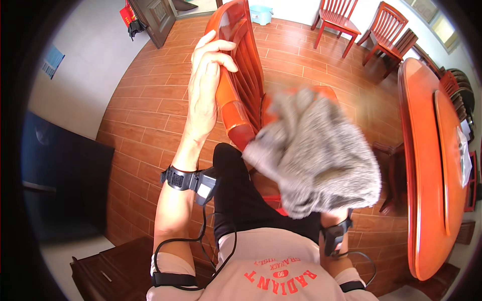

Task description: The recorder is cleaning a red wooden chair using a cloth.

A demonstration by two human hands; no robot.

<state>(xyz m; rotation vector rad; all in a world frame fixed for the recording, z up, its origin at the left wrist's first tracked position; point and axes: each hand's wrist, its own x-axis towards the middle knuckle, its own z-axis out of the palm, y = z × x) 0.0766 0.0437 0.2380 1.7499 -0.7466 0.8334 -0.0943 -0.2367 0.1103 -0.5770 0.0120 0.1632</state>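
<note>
My left hand [209, 71] grips the top rail of a reddish-brown wooden chair [246, 56], its fingers curled over the edge. The slatted chair back stands in front of me, and part of the chair seat [324, 91] shows behind a cloth. That fluffy grey cloth [320, 150] hangs from my right hand, bunched up and blurred. The cloth covers the right hand itself; only the right wrist [335, 217] shows below it. The cloth's left edge overlaps the lower end of the chair's rail; whether they touch, I cannot tell.
A wooden table [418, 169] with a raised round top stands close on the right, a plastic bag [464, 158] on it. Two chairs [339, 22] and a light blue bucket [261, 15] are by the far wall. A dark panel [67, 177] is at left. Cables run along my arms.
</note>
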